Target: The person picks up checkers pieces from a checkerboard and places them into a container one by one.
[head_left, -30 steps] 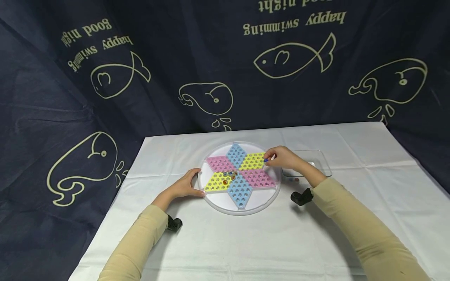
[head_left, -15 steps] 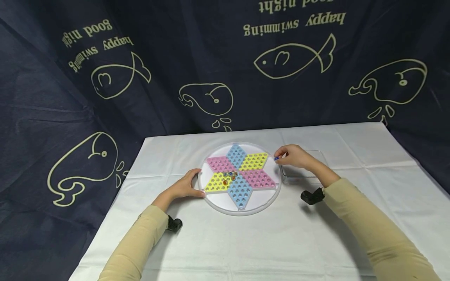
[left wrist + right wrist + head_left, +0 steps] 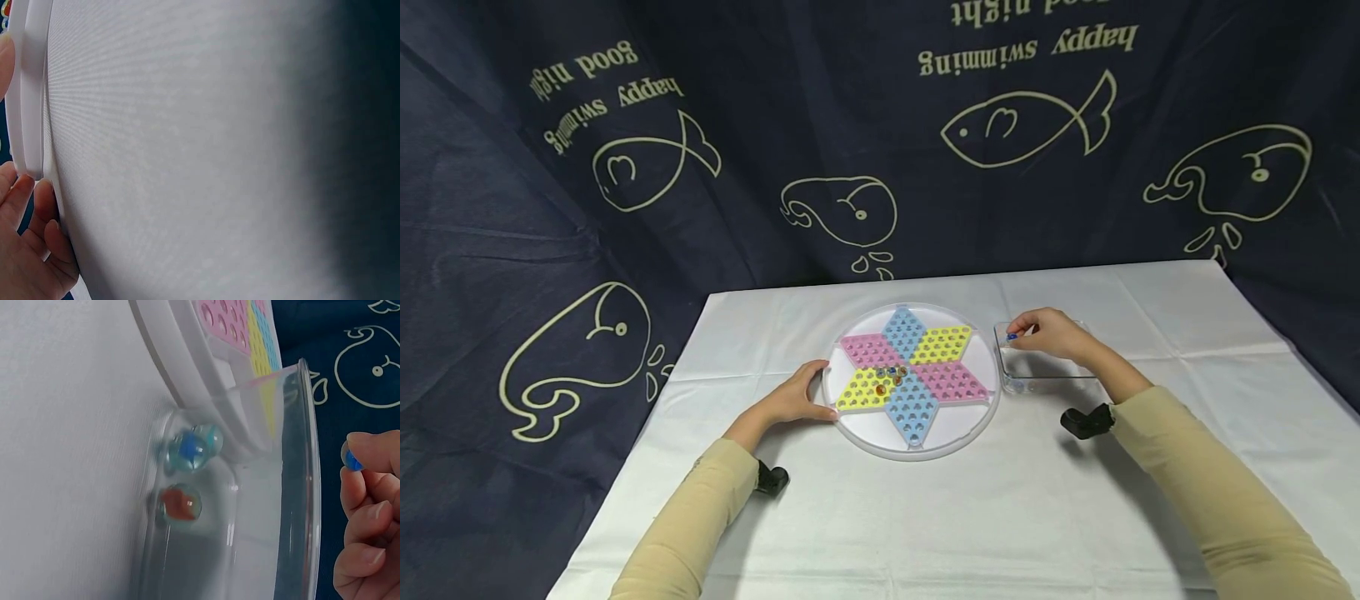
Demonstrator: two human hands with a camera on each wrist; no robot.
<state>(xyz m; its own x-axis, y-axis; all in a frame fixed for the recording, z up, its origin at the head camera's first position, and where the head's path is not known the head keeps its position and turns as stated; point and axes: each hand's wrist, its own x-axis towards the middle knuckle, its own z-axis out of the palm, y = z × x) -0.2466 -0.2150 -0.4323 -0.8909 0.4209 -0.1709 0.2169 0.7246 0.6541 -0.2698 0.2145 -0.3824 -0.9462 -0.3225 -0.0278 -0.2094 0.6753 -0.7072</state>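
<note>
A round white board [image 3: 880, 439] carries a star of pink, yellow and blue pitted fields, with a few marbles [image 3: 887, 373] near its centre. My left hand [image 3: 797, 398] grips the board's left rim, fingers [image 3: 37, 219] curled against the edge [image 3: 28, 94]. My right hand [image 3: 1048, 333] hovers over a clear plastic tray [image 3: 1045, 379] to the right of the board and pinches a blue marble [image 3: 1012, 337] [image 3: 352, 459] between thumb and fingertip [image 3: 375, 445]. In the tray [image 3: 300, 487] lie a blue marble [image 3: 190, 450] and an orange one [image 3: 181, 503].
A white cloth [image 3: 1000, 517] covers the table. A dark blue curtain [image 3: 850, 125] printed with fish and whales hangs behind and to both sides. Small black wrist cameras [image 3: 1084, 421] sit by each forearm.
My right hand has carried the blue marble from the yellow field at the board's right side rightward to above the clear tray. The left hand has stayed on the rim.
</note>
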